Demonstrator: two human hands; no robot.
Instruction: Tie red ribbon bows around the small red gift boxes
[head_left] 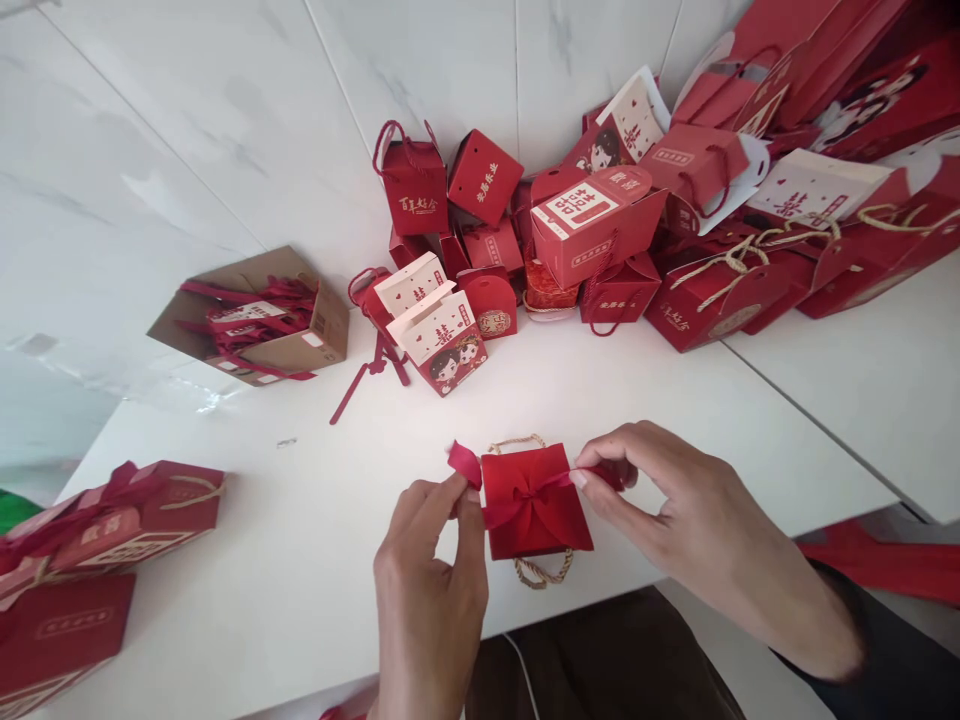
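A small red gift box (551, 525) sits on the white table near its front edge, with twisted rope handles (541, 578) at two opposite sides. Across its top runs a dark red ribbon (529, 494), knotted or crossed at the middle. My left hand (431, 580) pinches one ribbon end at the box's left side, and a loop of that end sticks up above the fingers. On the other side, my right hand (660, 500) pinches the opposite end between thumb and forefinger. Both ribbon ends look drawn outward from the middle.
A cardboard box (330, 320) with dark red ribbons stands at the back left. Several red gift boxes (600, 225) are piled along the wall, reaching to the right. More red boxes (169, 510) lie at the table's left edge. A table seam (795, 410) crosses the right side.
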